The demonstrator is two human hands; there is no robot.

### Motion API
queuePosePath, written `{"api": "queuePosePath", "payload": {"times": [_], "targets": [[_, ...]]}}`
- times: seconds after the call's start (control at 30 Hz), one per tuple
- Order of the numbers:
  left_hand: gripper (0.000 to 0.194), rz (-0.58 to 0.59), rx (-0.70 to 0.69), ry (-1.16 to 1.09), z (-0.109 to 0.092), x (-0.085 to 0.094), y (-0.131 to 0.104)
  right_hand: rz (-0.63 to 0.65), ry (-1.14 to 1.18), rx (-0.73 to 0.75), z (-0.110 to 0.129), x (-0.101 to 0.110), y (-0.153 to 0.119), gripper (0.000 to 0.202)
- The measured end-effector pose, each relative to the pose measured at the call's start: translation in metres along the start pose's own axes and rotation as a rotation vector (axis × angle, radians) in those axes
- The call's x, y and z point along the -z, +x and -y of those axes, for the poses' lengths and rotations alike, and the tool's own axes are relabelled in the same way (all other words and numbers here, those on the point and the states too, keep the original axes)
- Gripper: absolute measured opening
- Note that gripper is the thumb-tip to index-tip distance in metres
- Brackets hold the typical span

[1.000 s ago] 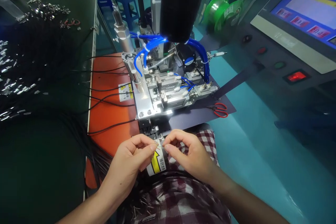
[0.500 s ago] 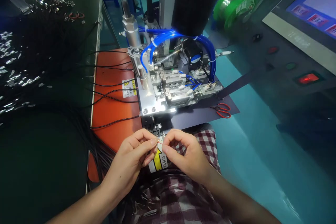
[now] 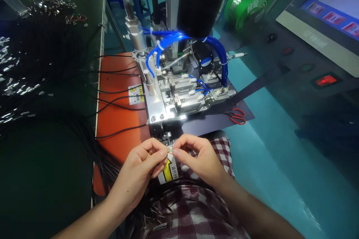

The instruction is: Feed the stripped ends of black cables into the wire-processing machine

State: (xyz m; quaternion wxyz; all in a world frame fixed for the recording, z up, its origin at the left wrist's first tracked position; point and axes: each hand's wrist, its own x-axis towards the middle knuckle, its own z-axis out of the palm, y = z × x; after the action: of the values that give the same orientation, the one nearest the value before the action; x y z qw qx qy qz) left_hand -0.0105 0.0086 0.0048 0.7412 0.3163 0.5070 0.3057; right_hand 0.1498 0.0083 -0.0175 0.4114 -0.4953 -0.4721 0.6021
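- Gap shrank since the earlier frame: left hand [image 3: 140, 168] had thin wires [image 3: 169, 151] pinched at its fingertips, in front of the yellow-arrow label [image 3: 167, 172].
- Right hand [image 3: 202, 158] had come in, thumb and finger closed on them too, so they looked held from both sides.

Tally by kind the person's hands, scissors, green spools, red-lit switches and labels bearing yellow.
Hands: 2 (left hand, right hand)
Scissors: 1
Green spool: 1
Red-lit switch: 1
Labels bearing yellow: 2 (arrow label, warning label)
Total: 7
Not included: fine wires at the fingertips, too small to count.
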Motion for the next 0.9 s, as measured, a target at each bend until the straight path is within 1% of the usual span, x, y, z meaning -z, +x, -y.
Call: {"api": "queuePosePath", "payload": {"times": [0.23, 0.37, 0.53, 0.6, 0.73, 0.9], "targets": [[0.021, 0.006, -0.012, -0.013, 0.002, 0.000, 0.001, -0.001, 0.029, -0.054, 0.001, -0.003, 0.000, 0.009], [0.019, 0.013, -0.020, -0.019, 0.003, 0.000, 0.002, -0.001, 0.106, -0.083, -0.001, -0.003, -0.001, 0.009], [0.020, 0.026, -0.017, 0.018, 0.002, 0.001, 0.000, 0.100, 0.305, -0.200, -0.004, 0.002, 0.002, 0.007], [0.019, 0.027, -0.004, 0.034, 0.002, 0.001, 0.000, 0.136, 0.351, -0.248, -0.004, 0.004, 0.005, 0.006], [0.018, 0.046, 0.020, 0.060, 0.002, 0.002, 0.000, 0.198, 0.371, -0.297, -0.002, 0.009, 0.010, 0.007], [0.018, 0.075, 0.023, 0.091, 0.001, 0.001, 0.001, 0.305, 0.377, -0.290, -0.004, 0.017, 0.014, 0.007]]}}
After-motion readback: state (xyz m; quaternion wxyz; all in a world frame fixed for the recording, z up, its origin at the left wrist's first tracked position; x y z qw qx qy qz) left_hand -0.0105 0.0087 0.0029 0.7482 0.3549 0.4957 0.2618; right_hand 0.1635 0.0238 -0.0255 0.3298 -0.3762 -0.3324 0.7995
